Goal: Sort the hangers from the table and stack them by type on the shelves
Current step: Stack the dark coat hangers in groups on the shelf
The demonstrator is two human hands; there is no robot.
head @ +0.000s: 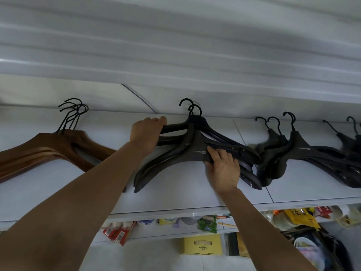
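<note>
Left hand [146,133] curls closed round the black hangers' [187,151] arm at 9 o'clock; right hand [222,167] pinches the 3 o'clock arm. Hangers overlap, hooks toward 12.

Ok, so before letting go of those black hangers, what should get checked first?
1. Left hand has hold of the upper arms of the black hanger stack: ok.
2. Right hand fingers wrapped on the front hanger's arm: ok.
3. Stack lying on the white shelf, not hanging past its front edge: ok.
4. Same type together: all in this pile look dark plastic, and the brown wooden hangers sit apart to the left: ok.
5. Hangers lined up neatly: not ok, the arms fan out and the hooks do not match up.
6. Clear of the next dark pile on the right: cannot tell, the ends look very close.
</note>
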